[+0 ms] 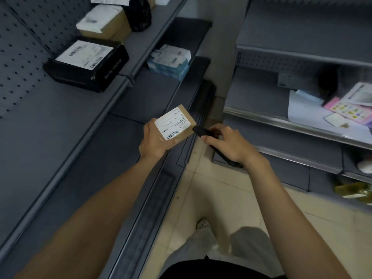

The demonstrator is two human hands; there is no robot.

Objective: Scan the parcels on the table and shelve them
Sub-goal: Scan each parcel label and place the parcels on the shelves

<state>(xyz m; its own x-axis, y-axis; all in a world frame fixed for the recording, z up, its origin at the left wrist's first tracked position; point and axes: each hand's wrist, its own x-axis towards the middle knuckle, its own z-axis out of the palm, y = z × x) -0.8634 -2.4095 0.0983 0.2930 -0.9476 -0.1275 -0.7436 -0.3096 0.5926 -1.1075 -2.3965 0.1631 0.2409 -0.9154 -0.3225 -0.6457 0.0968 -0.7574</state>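
My left hand grips a small brown cardboard parcel with a white barcode label facing up, held over the edge of the grey shelf on the left. My right hand holds a black handheld scanner, its tip close to the parcel's right edge. Other parcels lie on the left shelving: a black box with a white label, a brown box with a white top and a light blue packet on a lower shelf.
A second grey shelf unit stands to the right, holding papers and a pink card. A black bag sits at the top of the left shelf. Tiled floor runs between the units, with my legs and shoe below.
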